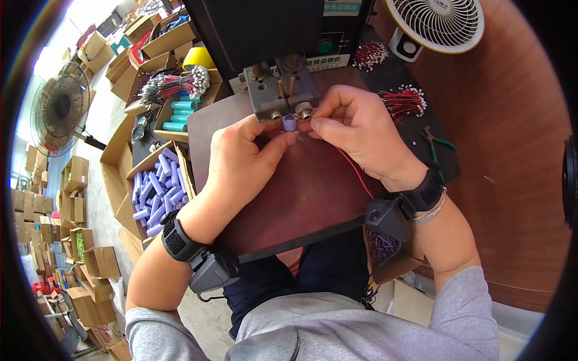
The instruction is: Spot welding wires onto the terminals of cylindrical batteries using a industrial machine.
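A purple cylindrical battery cell (pixel 289 124) is held at the metal head (pixel 277 90) of a black machine, just below its two copper pins. My left hand (pixel 241 153) is closed, with thumb and fingers gripping the cell from the left. On the other side, my right hand (pixel 361 129) pinches the end of a thin red wire (pixel 356 168) close to the cell. From that hand the wire trails down toward my right wrist. The wire's tip is hidden by the fingers and a round metal bolt (pixel 304 110) of the head.
A brown work plate (pixel 301 192) lies under my hands. At left stand a carton of purple cells (pixel 158 186) and a box with teal cells (pixel 176 117). Right of the machine are red wire bundles (pixel 402 102), green-handled pliers (pixel 439 144) and a small white fan (pixel 436 24).
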Demonstrator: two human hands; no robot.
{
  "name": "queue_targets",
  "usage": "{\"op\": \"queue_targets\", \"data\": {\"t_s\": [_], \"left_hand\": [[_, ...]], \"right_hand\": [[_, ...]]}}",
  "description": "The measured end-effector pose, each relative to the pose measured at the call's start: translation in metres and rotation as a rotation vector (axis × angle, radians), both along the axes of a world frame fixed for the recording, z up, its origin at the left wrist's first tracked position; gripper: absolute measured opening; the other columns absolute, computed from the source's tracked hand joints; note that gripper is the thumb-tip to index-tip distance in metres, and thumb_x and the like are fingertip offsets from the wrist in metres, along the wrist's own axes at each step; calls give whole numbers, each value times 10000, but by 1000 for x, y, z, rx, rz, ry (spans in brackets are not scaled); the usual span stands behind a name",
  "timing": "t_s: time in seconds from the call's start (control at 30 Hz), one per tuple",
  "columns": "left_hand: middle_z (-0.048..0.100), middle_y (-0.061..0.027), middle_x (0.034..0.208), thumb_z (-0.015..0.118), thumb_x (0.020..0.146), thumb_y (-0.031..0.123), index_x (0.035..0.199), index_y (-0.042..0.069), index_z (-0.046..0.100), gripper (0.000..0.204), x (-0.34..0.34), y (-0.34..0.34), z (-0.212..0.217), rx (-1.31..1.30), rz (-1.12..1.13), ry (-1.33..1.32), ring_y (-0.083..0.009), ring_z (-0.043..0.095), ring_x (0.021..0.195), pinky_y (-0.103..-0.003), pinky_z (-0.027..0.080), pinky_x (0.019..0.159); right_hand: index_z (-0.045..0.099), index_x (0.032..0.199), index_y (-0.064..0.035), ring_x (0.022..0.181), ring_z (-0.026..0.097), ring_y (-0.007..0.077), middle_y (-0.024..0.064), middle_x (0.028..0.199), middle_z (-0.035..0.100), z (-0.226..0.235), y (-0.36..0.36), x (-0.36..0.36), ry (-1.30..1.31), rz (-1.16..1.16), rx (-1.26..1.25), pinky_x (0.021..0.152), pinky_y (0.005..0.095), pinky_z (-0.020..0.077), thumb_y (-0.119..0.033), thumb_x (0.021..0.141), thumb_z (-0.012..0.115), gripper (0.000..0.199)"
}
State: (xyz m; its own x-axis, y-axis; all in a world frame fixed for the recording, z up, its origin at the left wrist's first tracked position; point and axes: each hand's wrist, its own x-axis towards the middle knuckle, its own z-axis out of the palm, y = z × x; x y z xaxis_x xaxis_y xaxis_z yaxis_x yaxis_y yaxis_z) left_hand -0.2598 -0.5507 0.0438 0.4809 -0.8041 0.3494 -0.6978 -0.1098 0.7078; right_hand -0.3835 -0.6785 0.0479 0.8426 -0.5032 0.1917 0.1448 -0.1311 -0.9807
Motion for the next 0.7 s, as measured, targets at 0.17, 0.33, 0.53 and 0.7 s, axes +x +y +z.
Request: {"op": "queue_targets", "data": {"t_s": [0.17,0.33,0.53,0.7], "left_hand": [[603,-137,693,665,682,166,830,56,647,185,-3,0,5,-3,-23,2,-263,599,661,-321,460,604],[571,-131,658,663,677,170,822,58,653,184,-1,0,2,40,6,-32,-275,579,657,-327,450,602],[586,-129,680,663,673,158,831,63,650,184,0,1,3,16,-25,-7,-274,582,664,-328,450,603],[603,-131,715,664,674,149,844,68,644,189,-1,1,5,18,-35,20,-267,588,665,-328,451,597]], "right_hand": [[559,762,33,694,556,94,68,733,600,-3,-2,0,7,-16,-31,607,225,459,-59,722,576,102],[559,761,28,692,551,87,61,736,596,-2,0,1,17,-1,21,601,220,454,-57,717,581,99],[506,793,22,795,587,142,82,816,566,3,0,-1,61,34,20,712,242,487,-5,771,535,45],[504,786,22,797,589,143,81,811,566,3,0,0,130,6,-27,712,245,490,6,771,520,27]]}}
